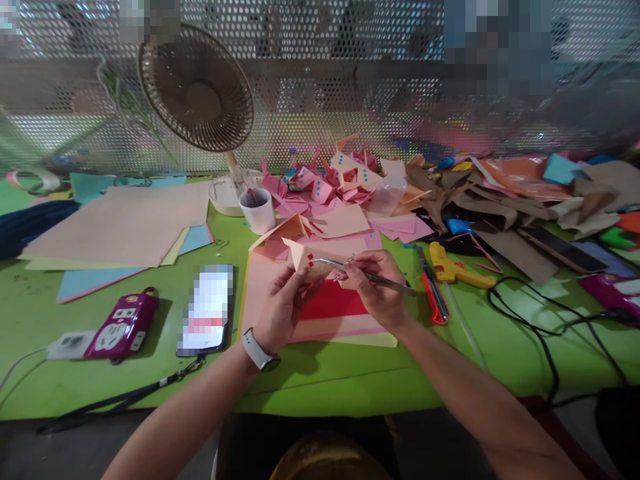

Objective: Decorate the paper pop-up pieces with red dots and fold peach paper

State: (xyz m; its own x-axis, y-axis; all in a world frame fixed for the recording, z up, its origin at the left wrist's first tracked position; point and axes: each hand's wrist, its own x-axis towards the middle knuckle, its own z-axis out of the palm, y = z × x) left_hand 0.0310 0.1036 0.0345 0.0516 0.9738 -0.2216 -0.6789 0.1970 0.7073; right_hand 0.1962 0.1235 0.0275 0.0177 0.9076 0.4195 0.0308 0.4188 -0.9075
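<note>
Green tabletop (150, 373) clutter crowds you: above the red paper sheet (333, 300), your left hand (283, 308) pinches a folded peach paper piece (300, 255) while your right hand (377, 290) grips slim metal tweezers (367, 275), whose tips could tear it.

1. A green table (350, 383) fills the view from left to right, and its near edge runs along the bottom.
2. A perforated metal screen (320, 127) stands upright along the table's far edge, with blurred shapes behind its holes.
3. A round desk fan (197, 89) stands by the far edge, left of centre, tilted on its white base.
4. The light is even, with soft shadows on the tabletop.
5. A dark floor (65, 453) shows below the near left corner.
</note>
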